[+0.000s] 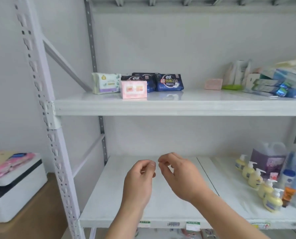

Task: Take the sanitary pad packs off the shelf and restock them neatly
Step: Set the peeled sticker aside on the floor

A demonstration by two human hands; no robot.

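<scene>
the sanitary pad packs (138, 84) are seen bunched at the left of the middle shelf (178, 107), a pink pack (133, 89) set in front of the dark blue ones, a pale one beside them. nothing is held, so the taking-off step is judged not yet begun; a reach upward to the cluster is called for next. the left hand (140, 180) and right hand (180, 176) are held over the lower shelf (161, 213), fingers loosely curled, thumb and fingertips nearly together, gripping nothing.

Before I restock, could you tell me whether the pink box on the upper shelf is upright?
Upright: the pink box stands on its base, printed front facing outward.
</scene>
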